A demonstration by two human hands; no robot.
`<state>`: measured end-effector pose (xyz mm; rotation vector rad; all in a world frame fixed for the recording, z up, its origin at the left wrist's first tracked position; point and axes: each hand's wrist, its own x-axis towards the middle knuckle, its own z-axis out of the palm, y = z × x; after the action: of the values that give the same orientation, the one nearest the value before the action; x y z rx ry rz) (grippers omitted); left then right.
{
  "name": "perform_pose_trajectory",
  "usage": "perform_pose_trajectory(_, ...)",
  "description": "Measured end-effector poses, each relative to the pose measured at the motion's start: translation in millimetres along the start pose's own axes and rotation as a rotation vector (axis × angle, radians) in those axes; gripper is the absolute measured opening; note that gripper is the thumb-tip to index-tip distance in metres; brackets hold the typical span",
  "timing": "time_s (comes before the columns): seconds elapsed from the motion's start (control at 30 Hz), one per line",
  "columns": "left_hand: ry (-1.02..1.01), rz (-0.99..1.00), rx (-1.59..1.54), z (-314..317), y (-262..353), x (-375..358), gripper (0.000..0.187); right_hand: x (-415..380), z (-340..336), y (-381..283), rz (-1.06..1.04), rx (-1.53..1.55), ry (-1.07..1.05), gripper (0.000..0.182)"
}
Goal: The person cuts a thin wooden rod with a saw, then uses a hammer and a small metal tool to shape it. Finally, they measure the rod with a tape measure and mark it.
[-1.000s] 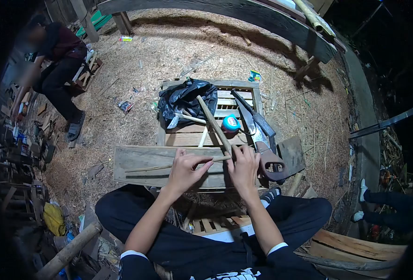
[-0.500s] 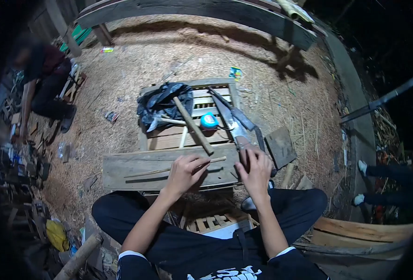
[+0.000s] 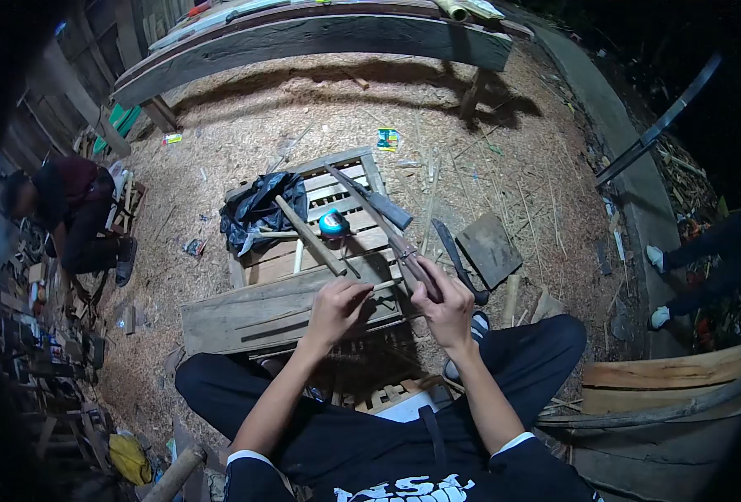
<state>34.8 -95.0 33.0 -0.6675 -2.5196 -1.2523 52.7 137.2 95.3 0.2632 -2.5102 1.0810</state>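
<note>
My left hand (image 3: 337,311) is closed on a thin wooden stick (image 3: 385,285), which lies across the near plank (image 3: 212,315) of a low slatted bench. My right hand (image 3: 444,303) is wrapped around the handle of a handsaw (image 3: 380,222). Its blade points away from me over the bench and shows nearly edge-on. Between the hands, the stick's right end comes close to the saw. A blue tape measure (image 3: 334,223), a thicker wooden rod (image 3: 310,235) and a black plastic bag (image 3: 258,209) rest on the slats. Beside the blade is a dark flat-ended tool (image 3: 389,210).
Right of the bench lie a dark curved tool (image 3: 458,261) and a square board (image 3: 489,249). A long timber beam (image 3: 320,43) spans the back. One person (image 3: 82,213) crouches at left; another's legs (image 3: 705,251) show at right. Planks (image 3: 672,376) stand near my right knee.
The saw has turned from showing its broad blade face to nearly edge-on, and my right hand has rotated with it. The whole view has shifted. My left hand keeps its hold.
</note>
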Motion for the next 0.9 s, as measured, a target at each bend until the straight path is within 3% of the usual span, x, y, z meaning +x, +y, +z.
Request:
perform_pose_trajectory(0.03, -0.005, 0.005, -0.006, 4.2, 1.2, 1.4, 0.018, -6.3, -5.3, -2.4, 0.005, -0.006, 0.005, 0.038)
perform_pose_trajectory(0.1, 0.013, 0.046, -0.005, 13.2, 2.7, 13.2, 0.017, -16.3, -14.3, -5.0, 0.323, 0.387, 0.116, 0.038)
perform_pose_trajectory(0.17, -0.012, 0.076, -0.002, 19.6, 10.3, 26.8, 0.020, -31.9, -19.8, 1.0, 0.349, 0.529, 0.184, 0.044)
perform_pose_trajectory(0.37, -0.067, 0.131, 0.027, 58.0, 16.6, 52.5, 0.023, -86.0, -16.2, 34.6, 0.502, 0.593, 0.280, 0.044)
perform_pose_trajectory(0.6, -0.057, 0.113, 0.077, 80.4, 6.0, 54.4, 0.017, -102.4, -20.3, 17.1, 0.610, 0.452, 0.204, 0.043)
perform_pose_trajectory(0.73, -0.038, 0.080, 0.077, 83.5, 3.7, 55.4, 0.015, -110.9, -11.2, 12.7, 0.727, 0.542, 0.161, 0.045)
perform_pose_trajectory(0.9, -0.079, 0.083, 0.126, 83.5, 3.9, 55.4, 0.015, -110.9, -3.9, 8.6, 0.692, 0.532, 0.186, 0.046)
